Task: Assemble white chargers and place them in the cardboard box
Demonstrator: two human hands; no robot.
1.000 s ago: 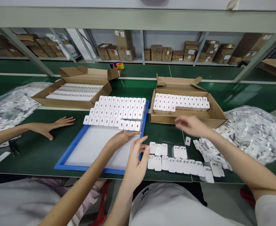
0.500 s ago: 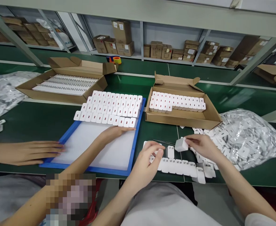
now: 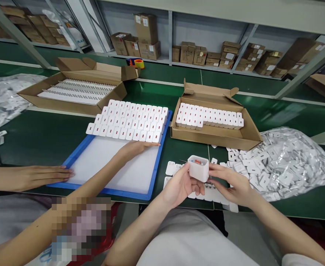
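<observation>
A white charger housing [image 3: 198,171], its open end turned up toward me, sits between my two hands above the table. Small red and blue parts show inside it. My left hand [image 3: 177,188] supports its left side and underside with curled fingers. From the right, my right hand [image 3: 231,183] grips the opposite wall between fingers and thumb. Below my hands lie rows of white charger housings [image 3: 191,194], partly hidden by my fingers. Loose white flat covers [image 3: 252,162] spill from a clear plastic bag [image 3: 303,162] beside my right hand.
An open carton [image 3: 215,137] holds rows of white chargers. At left, a co-worker's hands [image 3: 134,149] touch a blue-framed tray [image 3: 123,162] and a block of chargers [image 3: 129,120]. Another carton [image 3: 76,105] stands behind. Boxes [image 3: 148,33] line the shelf.
My right hand has brought the charger housing left to my left hand, and its open end now faces up. My left hand has turned palm-up under it.
</observation>
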